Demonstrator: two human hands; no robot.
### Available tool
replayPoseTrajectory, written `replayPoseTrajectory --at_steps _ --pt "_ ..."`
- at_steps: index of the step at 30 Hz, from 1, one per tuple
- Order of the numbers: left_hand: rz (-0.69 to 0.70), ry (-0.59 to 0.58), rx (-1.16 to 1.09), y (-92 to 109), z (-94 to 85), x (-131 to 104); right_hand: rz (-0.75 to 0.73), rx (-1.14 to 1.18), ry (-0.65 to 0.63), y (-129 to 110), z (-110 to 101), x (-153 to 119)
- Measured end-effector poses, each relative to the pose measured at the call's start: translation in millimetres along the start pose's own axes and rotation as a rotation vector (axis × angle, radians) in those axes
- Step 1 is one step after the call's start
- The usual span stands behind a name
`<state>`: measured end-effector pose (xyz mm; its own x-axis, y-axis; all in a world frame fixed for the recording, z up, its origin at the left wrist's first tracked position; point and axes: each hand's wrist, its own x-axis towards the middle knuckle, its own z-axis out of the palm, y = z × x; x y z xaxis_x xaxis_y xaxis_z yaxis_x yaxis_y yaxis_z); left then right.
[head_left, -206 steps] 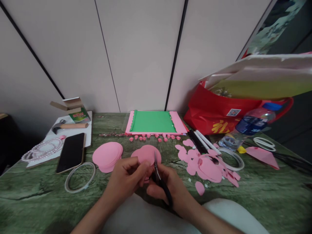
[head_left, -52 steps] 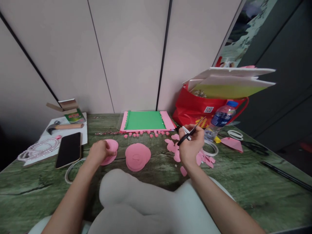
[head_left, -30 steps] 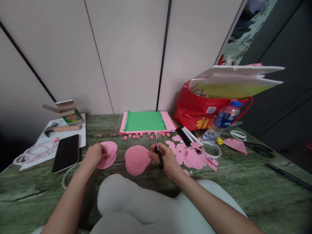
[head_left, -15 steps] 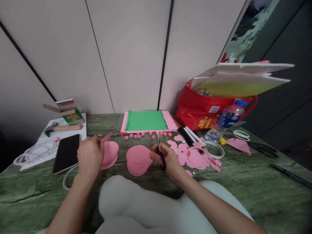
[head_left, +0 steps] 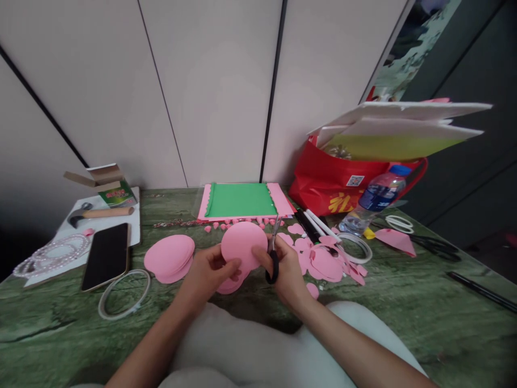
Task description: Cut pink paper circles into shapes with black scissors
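Observation:
A rounded pink paper cutout is held up in front of me. My left hand pinches its lower left edge between thumb and fingers. My right hand has scissors with black handles in its grip, blades pointing up and away, and its thumb rests on the cutout's right side. Beneath the held piece, part of another pink paper shape shows on the table; most of it is hidden. A stack of pink paper cutouts lies to the left of my left hand.
Pink paper scraps and a tape roll lie at right, before a red bag and a bottle. Green paper is at the back. Leftward are another tape roll, a phone, beads and a hammer.
My left hand has come from the left stack to the middle and now holds a pink cutout. My right hand has met it there, still holding the scissors.

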<state>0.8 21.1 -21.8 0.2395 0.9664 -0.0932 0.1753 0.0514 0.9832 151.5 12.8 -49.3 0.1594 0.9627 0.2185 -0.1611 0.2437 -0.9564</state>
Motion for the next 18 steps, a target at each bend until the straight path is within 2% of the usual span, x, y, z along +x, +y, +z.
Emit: replayPoseTrajectory --at_steps 4,7,10,14,16,18 --pt "-0.107 -0.185 0.084 -2 3.7 -1 0.007 -0.087 0.02 -3 -2 1" --pt "-0.143 -0.212 0.135 -5 6.2 0 -0.002 -0.118 0.021 -6 -1 2" --pt "-0.061 -0.052 0.152 -4 4.7 2 0.039 -0.081 -0.061 -6 0 1" --pt "0.116 0.184 -0.093 0 -0.7 2 0.243 0.021 -0.394 -6 2 -4" --pt "0.162 0.257 -0.194 2 -2.1 0 0.31 0.031 -0.534 -8 3 -8" --pt "0.179 0.298 -0.215 3 -1.8 -1 0.334 0.017 -0.62 -11 4 -11"
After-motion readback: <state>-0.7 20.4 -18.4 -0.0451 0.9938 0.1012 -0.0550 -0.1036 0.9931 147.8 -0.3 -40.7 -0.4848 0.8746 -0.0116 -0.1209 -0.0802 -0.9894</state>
